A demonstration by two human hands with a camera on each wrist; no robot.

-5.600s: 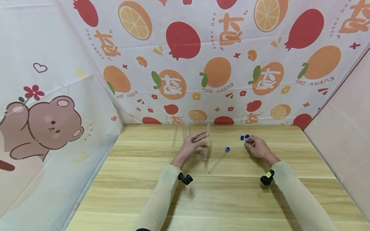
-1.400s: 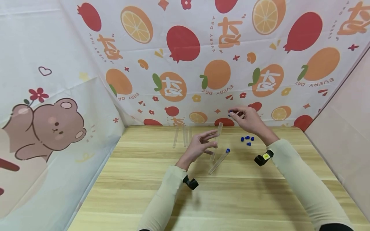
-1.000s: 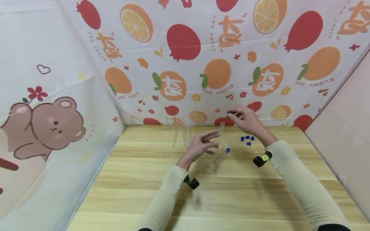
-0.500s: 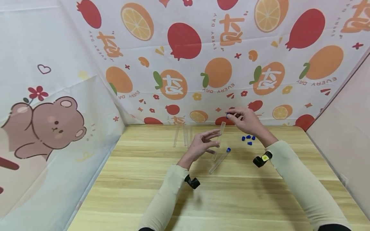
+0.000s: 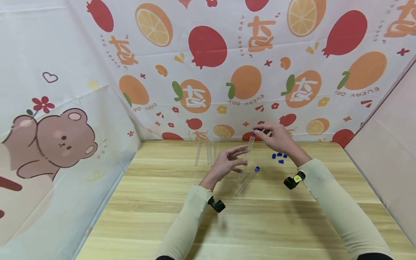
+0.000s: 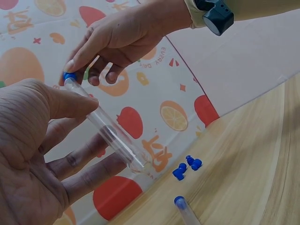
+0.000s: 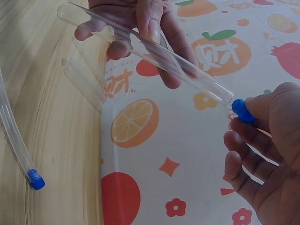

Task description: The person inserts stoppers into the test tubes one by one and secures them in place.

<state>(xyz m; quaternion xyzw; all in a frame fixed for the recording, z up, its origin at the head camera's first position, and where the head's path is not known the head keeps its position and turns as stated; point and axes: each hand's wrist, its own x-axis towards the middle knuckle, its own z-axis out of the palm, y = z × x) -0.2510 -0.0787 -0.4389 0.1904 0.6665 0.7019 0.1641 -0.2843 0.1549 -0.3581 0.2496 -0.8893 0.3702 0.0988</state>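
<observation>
My left hand (image 5: 225,164) holds a clear test tube (image 7: 206,85) above the table, thumb on one side and fingers on the other, with its mouth tilted up to the right. Between thumb and fingertip, my right hand (image 5: 276,135) pinches a blue stopper (image 7: 242,111). The stopper is right by the tube's mouth; in the right wrist view a small gap seems to show. Below them on the table lies another test tube (image 5: 246,183) with a blue stopper in its end.
Several loose blue stoppers (image 5: 280,154) lie on the wooden table (image 5: 247,224) below the right hand. Uncapped clear tubes (image 5: 198,153) lie behind the left hand, near the back edge. A fruit-patterned cloth (image 5: 211,47) hangs behind the table.
Several seconds ago the right hand was among the loose stoppers; it has since lifted one to the tube's mouth. Over the last second, stopper and tube have drawn slightly closer.
</observation>
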